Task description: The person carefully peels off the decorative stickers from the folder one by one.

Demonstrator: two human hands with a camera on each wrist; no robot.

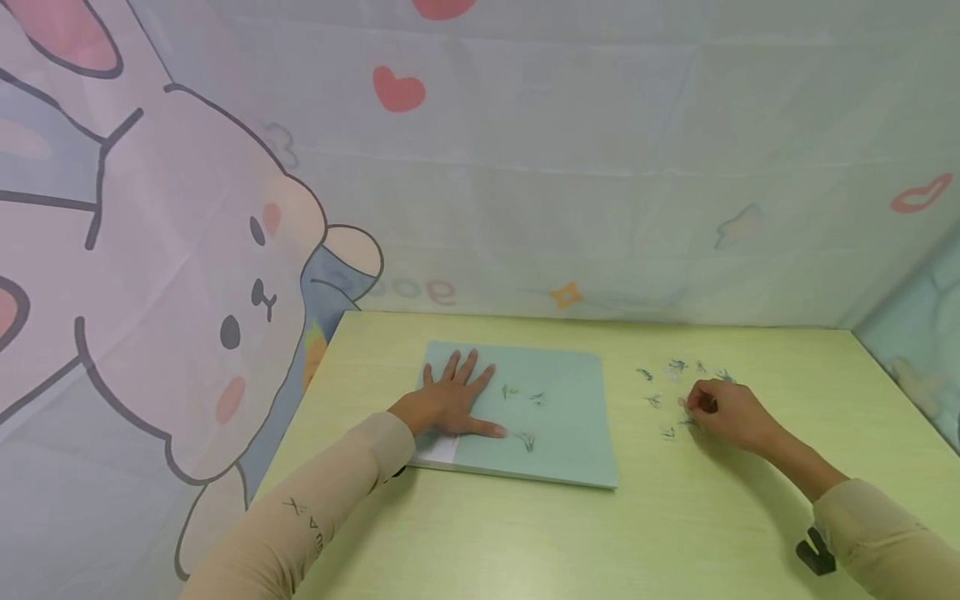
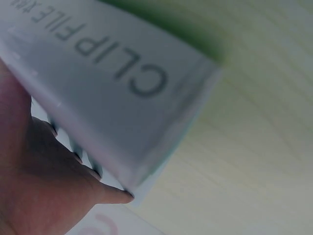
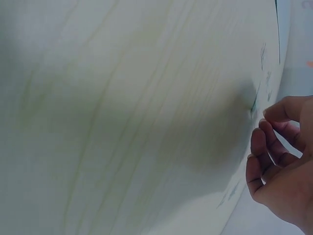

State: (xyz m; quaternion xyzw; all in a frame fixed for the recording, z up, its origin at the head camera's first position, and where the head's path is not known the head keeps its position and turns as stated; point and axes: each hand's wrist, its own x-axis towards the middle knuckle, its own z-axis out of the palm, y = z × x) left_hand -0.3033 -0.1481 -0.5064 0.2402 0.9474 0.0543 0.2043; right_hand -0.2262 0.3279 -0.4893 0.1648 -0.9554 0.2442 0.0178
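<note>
My left hand (image 1: 450,404) lies flat with spread fingers on a light blue-green clip file folder (image 1: 562,462). In the left wrist view, its thumb lies along the folder's spine edge, near the printed word CLIPFILE (image 2: 122,68). Three small plant-pattern cutouts, one of them a sprig (image 1: 528,442), lie on the cover to the right of that hand. My right hand (image 1: 731,412) is low over the table among similar pieces. Its thumb and forefinger meet at a small clear plant-pattern cutout (image 3: 253,108), which they appear to pinch; the fingertips partly hide it.
Several more plant-pattern cutouts (image 1: 677,365) lie scattered on the pale yellow-green table (image 1: 510,542), to the right of the folder. A printed cloth (image 1: 562,167) with hearts and a cartoon rabbit (image 1: 202,275) hangs behind and at the left of the table.
</note>
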